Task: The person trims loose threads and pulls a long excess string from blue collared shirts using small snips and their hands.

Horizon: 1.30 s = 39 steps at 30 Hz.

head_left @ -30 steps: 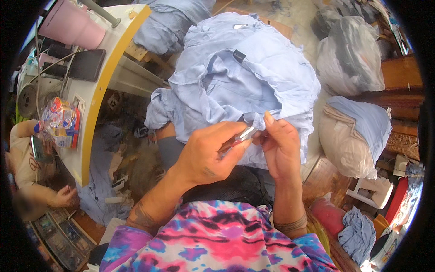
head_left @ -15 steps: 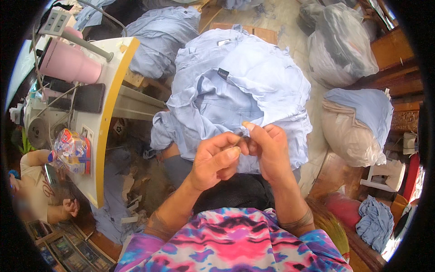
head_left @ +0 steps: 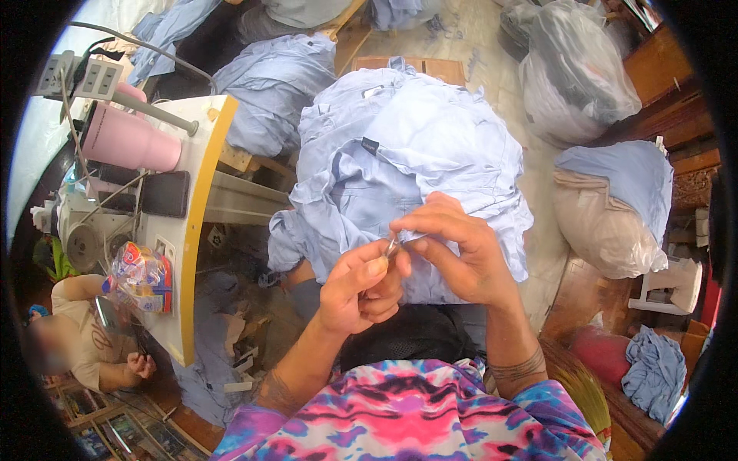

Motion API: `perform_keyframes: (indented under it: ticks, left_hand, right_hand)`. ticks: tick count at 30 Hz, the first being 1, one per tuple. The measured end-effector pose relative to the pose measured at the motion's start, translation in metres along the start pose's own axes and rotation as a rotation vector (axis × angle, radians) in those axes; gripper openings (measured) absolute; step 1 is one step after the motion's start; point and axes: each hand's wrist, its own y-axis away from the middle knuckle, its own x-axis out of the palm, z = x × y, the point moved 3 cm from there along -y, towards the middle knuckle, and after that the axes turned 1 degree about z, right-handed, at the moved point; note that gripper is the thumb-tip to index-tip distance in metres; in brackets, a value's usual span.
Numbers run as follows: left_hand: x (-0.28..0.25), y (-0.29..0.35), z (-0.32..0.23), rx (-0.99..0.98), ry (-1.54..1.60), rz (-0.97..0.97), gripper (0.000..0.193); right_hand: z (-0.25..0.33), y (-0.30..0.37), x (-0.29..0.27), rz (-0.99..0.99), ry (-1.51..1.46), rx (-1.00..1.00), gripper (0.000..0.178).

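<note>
In front of my chest, my left hand [head_left: 361, 288] is closed, pinching a small shiny metal tool [head_left: 393, 247] between thumb and fingertips. It is too small to tell its exact kind. My right hand [head_left: 461, 253] meets it from the right, with bent fingers and the fingertips at the tool's upper end. Whatever those fingertips pinch is too small to make out. Beneath and beyond both hands lies a large heap of light blue shirts [head_left: 438, 146], and a dark neck label [head_left: 370, 144] shows on one collar.
A white table with a yellow edge [head_left: 201, 223] stands at left, bearing a pink tumbler [head_left: 131, 138], a dark phone [head_left: 165, 194] and a snack packet [head_left: 142, 280]. Another person [head_left: 92, 338] is at lower left. Bagged cloth [head_left: 611, 207] and a filled plastic bag [head_left: 576, 69] lie at right.
Both hands have come away from the cloth they were pinching. My right fingers have loosened and spread toward the metal tool, which now shows in my left fingers. The view has shifted slightly.
</note>
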Motion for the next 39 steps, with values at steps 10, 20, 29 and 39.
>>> perform_keyframes:
  ticks: [10,20,29,39]
  left_hand:
    - [0.007,0.01,-0.014,0.114,-0.689,-0.285,0.027]
    - [0.009,0.016,-0.023,0.093,-0.777,-0.252,0.023]
    - [-0.002,0.012,-0.009,0.152,-0.525,-0.229,0.032]
    - [-0.003,0.02,0.0,0.312,-0.744,-0.341,0.024]
  right_hand:
    - [0.003,-0.01,-0.013,0.114,0.146,-0.081,0.021]
    - [-0.006,-0.025,-0.017,0.315,0.036,-0.122,0.024]
    - [-0.022,-0.021,-0.005,0.255,-0.11,-0.083,0.017]
    - [-0.028,-0.018,-0.008,0.341,0.102,-0.101,0.018]
